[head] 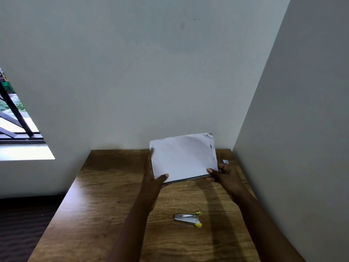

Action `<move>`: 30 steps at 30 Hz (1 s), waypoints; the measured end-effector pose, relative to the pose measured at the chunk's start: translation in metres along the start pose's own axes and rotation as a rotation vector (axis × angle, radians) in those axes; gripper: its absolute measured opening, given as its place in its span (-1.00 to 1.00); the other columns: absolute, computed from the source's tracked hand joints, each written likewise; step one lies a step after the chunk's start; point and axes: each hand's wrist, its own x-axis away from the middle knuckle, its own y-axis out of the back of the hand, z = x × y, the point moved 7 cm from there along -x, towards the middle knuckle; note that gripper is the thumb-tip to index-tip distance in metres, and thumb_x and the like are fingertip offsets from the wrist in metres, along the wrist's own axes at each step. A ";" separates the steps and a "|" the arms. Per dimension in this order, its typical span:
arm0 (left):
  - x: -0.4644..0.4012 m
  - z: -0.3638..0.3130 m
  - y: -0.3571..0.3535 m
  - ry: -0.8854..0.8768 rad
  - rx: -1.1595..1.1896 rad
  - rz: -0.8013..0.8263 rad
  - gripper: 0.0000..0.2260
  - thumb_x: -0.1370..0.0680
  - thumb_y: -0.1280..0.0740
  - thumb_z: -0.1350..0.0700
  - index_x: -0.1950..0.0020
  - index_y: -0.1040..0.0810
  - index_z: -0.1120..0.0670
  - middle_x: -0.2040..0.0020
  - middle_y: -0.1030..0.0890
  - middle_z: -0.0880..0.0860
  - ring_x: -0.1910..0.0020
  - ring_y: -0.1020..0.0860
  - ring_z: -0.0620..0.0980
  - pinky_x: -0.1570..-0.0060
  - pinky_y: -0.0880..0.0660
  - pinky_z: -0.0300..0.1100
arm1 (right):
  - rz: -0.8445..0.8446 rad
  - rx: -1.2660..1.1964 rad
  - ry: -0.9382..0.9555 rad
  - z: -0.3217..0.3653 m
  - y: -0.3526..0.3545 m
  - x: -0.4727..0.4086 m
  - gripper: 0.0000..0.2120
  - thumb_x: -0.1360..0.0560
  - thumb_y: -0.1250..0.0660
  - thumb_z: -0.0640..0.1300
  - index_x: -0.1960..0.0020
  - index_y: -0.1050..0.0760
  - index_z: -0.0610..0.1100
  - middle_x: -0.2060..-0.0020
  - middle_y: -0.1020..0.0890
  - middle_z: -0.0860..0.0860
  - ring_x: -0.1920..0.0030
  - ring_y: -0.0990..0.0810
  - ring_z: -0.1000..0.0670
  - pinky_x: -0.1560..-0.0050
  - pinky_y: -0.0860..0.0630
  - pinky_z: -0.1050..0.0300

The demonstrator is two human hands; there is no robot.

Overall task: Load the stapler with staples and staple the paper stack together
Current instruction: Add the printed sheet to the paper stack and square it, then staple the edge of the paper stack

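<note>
Both hands hold the paper stack [184,157] up off the tabletop [105,197], toward its far edge by the wall [151,72]. The left hand [154,183] has its grip on the stack's near-left corner: the thumb lies across the top sheet and the fingers run up along the left edge. The right hand [224,173] pinches the near-right corner, thumb on top and fingers curled beneath. The stack is tilted, its far edge raised higher than the near one, so the top sheet faces the camera. Its long axis runs left to right, slightly rotated so the right end sits farther away. The far-right corner looks crumpled, with a few dark marks down the right edge.

The stapler [188,219] lies flat on the tabletop, nearer the person than the stack and well apart from it, between the two forearms. Its long axis also runs left to right: the metal nose points left, the yellow-tipped end points right, and the arms are spread apart at that end.

A small object [225,161], too tiny to identify, lies just right of the stack, near the right hand's knuckles. A window [17,118] sits far to the left of the stack.
</note>
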 end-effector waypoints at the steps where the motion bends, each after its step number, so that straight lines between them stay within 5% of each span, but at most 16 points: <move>1: 0.000 0.001 -0.002 0.006 -0.004 0.017 -0.41 -0.52 -0.32 0.36 -0.40 -0.40 -0.18 -0.39 -0.41 -0.26 -0.25 -0.53 -0.14 -0.01 -0.62 -0.06 | -0.004 -0.023 0.001 -0.001 0.001 0.000 -0.70 -0.46 -0.41 -0.27 -0.18 -0.56 -0.31 -0.05 -0.69 -0.14 0.08 -0.70 -0.05 0.12 -0.66 0.17; 3: 0.003 0.004 -0.002 0.050 0.005 0.006 -0.62 -0.56 -0.26 0.36 -0.21 -0.63 -0.04 -0.42 -0.44 -0.03 -0.28 -0.52 0.00 -0.02 -0.61 -0.11 | -0.004 -0.046 0.002 -0.005 0.000 0.003 -0.65 -0.41 -0.47 -0.20 -0.17 -0.58 -0.25 0.00 -0.72 -0.09 0.07 -0.70 -0.05 0.15 -0.65 0.18; 7: 0.003 0.000 -0.003 0.060 0.004 -0.044 -0.62 -0.57 -0.24 0.35 -0.19 -0.64 -0.05 -0.35 -0.45 -0.17 -0.27 -0.49 -0.06 -0.05 -0.60 -0.15 | 0.050 0.316 -0.045 -0.029 -0.003 0.015 -0.67 -0.25 -0.59 -0.02 0.03 -0.59 0.01 0.17 -0.70 0.07 0.16 -0.65 0.04 0.29 -0.54 0.29; 10: 0.001 -0.006 -0.006 0.045 0.026 -0.051 -0.62 -0.55 -0.28 0.36 -0.20 -0.64 -0.05 -0.33 -0.47 -0.22 -0.27 -0.48 -0.10 -0.09 -0.60 -0.12 | 0.313 0.711 -0.079 -0.062 -0.020 0.030 -0.46 -0.15 -0.60 0.12 -0.06 -0.47 0.17 -0.05 -0.53 0.14 0.02 -0.54 0.14 0.16 -0.45 0.37; 13: 0.001 -0.009 -0.007 0.027 0.032 -0.052 -0.61 -0.50 -0.35 0.36 -0.21 -0.63 -0.03 -0.29 -0.53 -0.25 -0.31 -0.47 -0.11 -0.19 -0.57 -0.06 | 0.537 1.043 -0.077 -0.094 -0.035 0.041 -0.19 -0.11 -0.59 0.19 -0.30 -0.37 0.14 -0.21 -0.36 0.08 -0.15 -0.39 0.06 -0.09 -0.46 0.20; 16: -0.001 -0.012 -0.005 0.006 0.007 -0.062 -0.60 -0.46 -0.40 0.36 -0.21 -0.63 -0.02 -0.27 -0.55 -0.27 -0.32 -0.47 -0.15 -0.25 -0.52 -0.03 | 0.494 1.144 0.016 -0.103 -0.043 0.046 -0.29 -0.23 -0.54 0.13 -0.30 -0.37 0.03 -0.22 -0.36 0.04 -0.15 -0.42 0.02 -0.10 -0.49 0.10; 21: -0.002 -0.015 -0.005 -0.005 0.028 -0.055 -0.58 -0.44 -0.41 0.37 -0.21 -0.63 -0.02 -0.29 -0.56 -0.22 -0.32 -0.48 -0.13 -0.28 -0.49 0.06 | 0.430 0.970 0.000 -0.098 -0.038 0.050 -0.48 -0.29 -0.53 0.03 -0.17 -0.46 -0.09 -0.12 -0.49 0.00 -0.10 -0.50 0.00 -0.08 -0.48 0.12; 25: -0.002 -0.018 -0.004 -0.021 0.031 -0.070 -0.58 -0.44 -0.41 0.36 -0.22 -0.63 -0.02 -0.32 -0.54 -0.18 -0.37 -0.43 -0.06 -0.28 -0.50 0.03 | 0.252 0.229 -0.127 -0.082 -0.037 0.051 -0.71 -0.31 -0.53 -0.31 0.03 -0.53 -0.23 0.14 -0.65 -0.12 0.12 -0.63 -0.03 0.10 -0.58 0.11; 28: -0.001 -0.022 -0.005 -0.034 0.045 -0.056 -0.58 -0.44 -0.42 0.36 -0.23 -0.62 -0.01 -0.33 -0.54 -0.17 -0.37 -0.44 -0.09 -0.26 -0.51 -0.03 | 0.263 -0.186 -0.201 -0.066 -0.055 0.051 -0.65 -0.32 -0.50 -0.33 -0.08 -0.52 -0.29 0.13 -0.68 -0.18 0.21 -0.65 -0.07 0.26 -0.56 0.08; 30: -0.002 -0.024 -0.007 -0.037 0.045 -0.049 -0.57 -0.44 -0.42 0.37 -0.23 -0.62 -0.01 -0.30 -0.56 -0.21 -0.33 -0.47 -0.15 -0.21 -0.53 -0.09 | 0.304 -0.320 -0.213 -0.052 -0.068 0.051 -0.60 -0.34 -0.48 -0.30 -0.16 -0.50 -0.31 0.06 -0.68 -0.22 0.13 -0.67 -0.15 0.19 -0.59 0.00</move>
